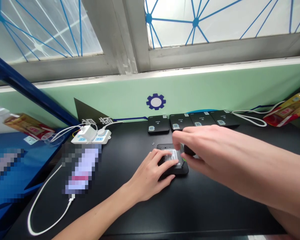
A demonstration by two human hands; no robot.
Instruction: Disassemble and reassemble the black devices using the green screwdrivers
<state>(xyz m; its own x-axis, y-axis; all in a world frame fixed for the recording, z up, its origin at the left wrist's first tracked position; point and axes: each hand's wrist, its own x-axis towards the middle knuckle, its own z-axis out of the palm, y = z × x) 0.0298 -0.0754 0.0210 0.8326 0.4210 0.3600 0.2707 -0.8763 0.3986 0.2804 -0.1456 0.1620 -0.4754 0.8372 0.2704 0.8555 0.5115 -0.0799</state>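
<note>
At the middle of the black worktop (165, 213), I rest my left hand (151, 173) on a black device (181, 170), its fingers apart across a white label (172, 156), its thumb by the device's near edge. My right hand (198, 145) is clamped around a dark-handled tool (189, 151) over the device's right side; the fingers hide much of it, and I cannot tell whether its tip touches. Tiny bits (153, 144), too small for me to identify, lie just beyond the device's far left corner. Four more black devices (182, 122) line the worktop's back edge, the leftmost slightly apart. Toward the back left corner I see a white power strip (104, 137); nearer the left edge lies a pixelated phone (83, 173), plugged into a white cable (30, 216)
</note>
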